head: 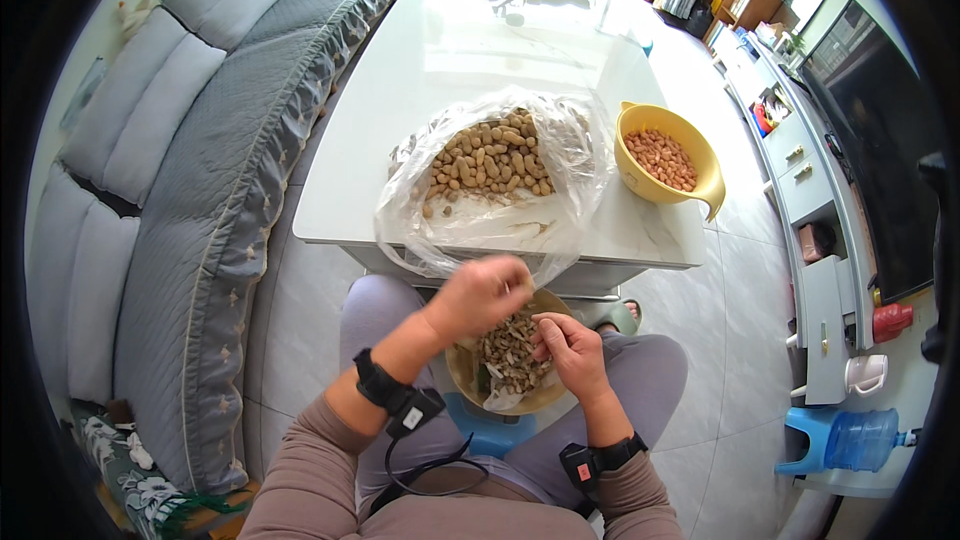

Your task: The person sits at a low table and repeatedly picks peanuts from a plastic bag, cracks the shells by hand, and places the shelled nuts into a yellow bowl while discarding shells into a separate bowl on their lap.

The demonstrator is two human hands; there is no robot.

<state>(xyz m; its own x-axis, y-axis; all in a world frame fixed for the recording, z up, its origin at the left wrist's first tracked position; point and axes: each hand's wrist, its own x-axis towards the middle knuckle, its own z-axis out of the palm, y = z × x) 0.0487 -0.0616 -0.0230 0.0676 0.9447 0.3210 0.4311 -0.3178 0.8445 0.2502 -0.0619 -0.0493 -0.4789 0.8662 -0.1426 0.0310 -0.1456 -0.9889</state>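
My left hand (484, 292), blurred, is raised with bent fingers over the far left side of a yellowish basin (541, 399) between my knees. Broken peanut shells (514, 352) fill much of that basin. At its right side my right hand (576, 351) has thumb and forefinger brought together. Whether either hand holds a peanut is too small or blurred to tell. Beyond them, an open clear plastic bag (480, 229) on the table contains unshelled peanuts (495, 154). To its right, a yellow plastic bowl with a handle (709, 165) holds shelled peanuts (660, 159).
The white table (352, 195) has its front edge just beyond my hands. A blue plastic stool (495, 426) shows below the basin. A grey sofa (202, 127) runs along the left. On the right are a TV cabinet (814, 202) and a blue water jug (861, 440).
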